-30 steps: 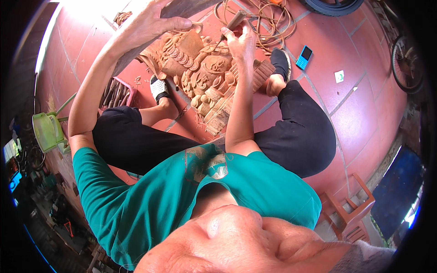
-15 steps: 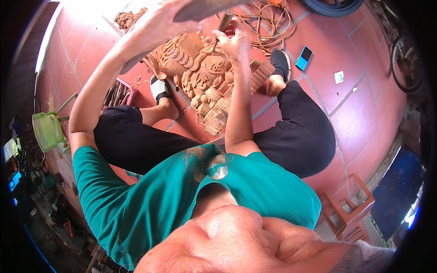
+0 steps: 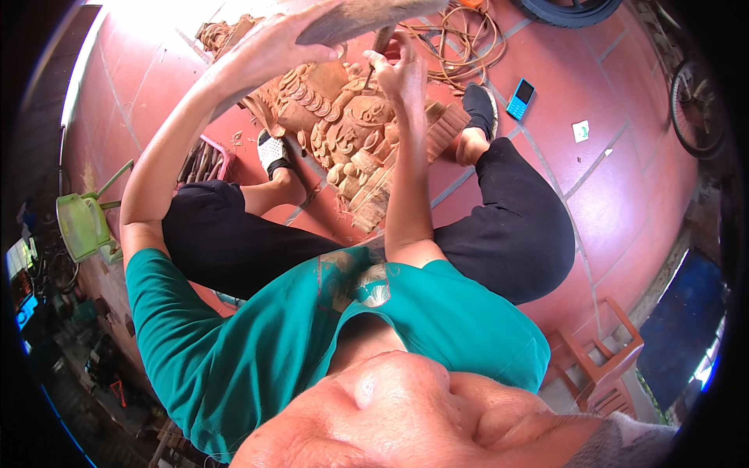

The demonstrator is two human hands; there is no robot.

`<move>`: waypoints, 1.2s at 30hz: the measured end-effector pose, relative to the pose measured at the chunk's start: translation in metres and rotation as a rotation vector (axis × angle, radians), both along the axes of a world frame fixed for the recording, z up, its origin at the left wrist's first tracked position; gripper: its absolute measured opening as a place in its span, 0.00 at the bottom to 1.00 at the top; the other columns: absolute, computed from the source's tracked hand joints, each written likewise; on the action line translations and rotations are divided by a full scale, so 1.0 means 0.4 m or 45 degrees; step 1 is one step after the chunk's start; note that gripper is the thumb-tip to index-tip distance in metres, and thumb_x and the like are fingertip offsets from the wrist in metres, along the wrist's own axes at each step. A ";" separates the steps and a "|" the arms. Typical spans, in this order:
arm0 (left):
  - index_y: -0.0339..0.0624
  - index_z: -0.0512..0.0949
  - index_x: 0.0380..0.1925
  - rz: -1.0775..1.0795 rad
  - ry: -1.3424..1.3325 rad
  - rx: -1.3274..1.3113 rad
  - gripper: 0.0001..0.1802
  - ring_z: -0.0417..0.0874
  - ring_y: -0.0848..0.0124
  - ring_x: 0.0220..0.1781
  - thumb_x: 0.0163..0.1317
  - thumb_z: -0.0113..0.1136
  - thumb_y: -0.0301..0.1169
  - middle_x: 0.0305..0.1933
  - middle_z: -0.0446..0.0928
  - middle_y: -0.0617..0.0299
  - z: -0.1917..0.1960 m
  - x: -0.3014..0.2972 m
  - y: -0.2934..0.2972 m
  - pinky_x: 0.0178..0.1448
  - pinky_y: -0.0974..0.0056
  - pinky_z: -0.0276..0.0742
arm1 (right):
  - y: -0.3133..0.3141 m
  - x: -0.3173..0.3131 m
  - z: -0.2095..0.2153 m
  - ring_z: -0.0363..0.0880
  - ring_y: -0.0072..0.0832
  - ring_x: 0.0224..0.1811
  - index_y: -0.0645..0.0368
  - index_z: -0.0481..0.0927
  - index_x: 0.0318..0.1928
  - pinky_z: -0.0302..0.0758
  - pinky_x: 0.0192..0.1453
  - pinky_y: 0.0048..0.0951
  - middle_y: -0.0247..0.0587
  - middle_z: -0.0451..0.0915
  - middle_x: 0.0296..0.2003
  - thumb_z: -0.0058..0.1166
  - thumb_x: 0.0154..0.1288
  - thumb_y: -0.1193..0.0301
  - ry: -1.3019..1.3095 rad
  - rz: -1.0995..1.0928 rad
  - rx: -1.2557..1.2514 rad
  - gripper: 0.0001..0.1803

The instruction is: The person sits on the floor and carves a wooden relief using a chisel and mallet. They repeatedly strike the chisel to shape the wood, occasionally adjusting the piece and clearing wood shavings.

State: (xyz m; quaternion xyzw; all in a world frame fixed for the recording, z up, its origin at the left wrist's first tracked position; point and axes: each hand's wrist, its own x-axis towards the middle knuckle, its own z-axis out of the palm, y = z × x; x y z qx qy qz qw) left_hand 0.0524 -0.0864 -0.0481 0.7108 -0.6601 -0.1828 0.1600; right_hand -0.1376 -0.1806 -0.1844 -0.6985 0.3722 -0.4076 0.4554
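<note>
My left hand (image 3: 285,43) is closed around a club-like wooden mallet (image 3: 367,19), whose broad grey-brown head reaches across the top of the view, beside the chisel's upper end. In my right hand (image 3: 399,72) is a chisel (image 3: 380,45) with a thick handle; its thin blade points down at a brown wood carving (image 3: 343,129). The carving lies on the floor between my feet, with raised rounded shapes and a row of overlapping coin-like discs. My right hand and forearm hide part of its right side.
A pink-red basket (image 3: 226,160) of slender tools stands left of the carving, near a green chair (image 3: 82,226). Coiled orange cable (image 3: 468,54), a blue phone (image 3: 520,99) and a tyre (image 3: 573,12) lie on the red tiled floor (image 3: 616,203). A brown plastic chair (image 3: 601,359) stands lower right.
My left hand has brought the mallet a little down and to the right, closer to the chisel's top. The right hand and the carving stay in nearly the same place.
</note>
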 end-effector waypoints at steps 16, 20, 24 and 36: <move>0.32 0.59 0.75 0.050 0.340 0.055 0.48 0.62 0.55 0.79 0.61 0.73 0.41 0.77 0.62 0.41 0.156 -0.053 0.033 0.81 0.54 0.56 | 0.003 -0.010 0.021 0.84 0.24 0.32 0.59 0.79 0.43 0.80 0.38 0.28 0.36 0.86 0.30 0.71 0.58 0.76 -0.093 0.051 0.235 0.15; 0.34 0.59 0.75 -0.010 0.214 -0.096 0.48 0.61 0.57 0.79 0.61 0.73 0.38 0.78 0.62 0.44 0.165 -0.045 0.041 0.81 0.55 0.56 | 0.006 -0.009 0.023 0.84 0.24 0.30 0.58 0.78 0.39 0.78 0.37 0.29 0.37 0.86 0.28 0.71 0.58 0.74 -0.132 0.082 0.218 0.13; 0.36 0.60 0.76 0.075 0.275 -0.103 0.47 0.61 0.58 0.79 0.60 0.74 0.35 0.77 0.63 0.44 0.198 -0.063 0.049 0.81 0.55 0.55 | 0.008 -0.004 0.018 0.84 0.24 0.29 0.58 0.79 0.40 0.79 0.36 0.29 0.37 0.85 0.28 0.72 0.57 0.75 -0.134 0.101 0.181 0.14; 0.37 0.59 0.76 0.360 0.572 -0.170 0.44 0.83 0.72 0.44 0.63 0.70 0.28 0.68 0.72 0.52 0.258 -0.119 0.108 0.38 0.71 0.83 | 0.030 -0.007 0.063 0.84 0.30 0.26 0.58 0.78 0.39 0.78 0.34 0.33 0.39 0.83 0.25 0.74 0.55 0.70 -0.014 0.165 0.005 0.16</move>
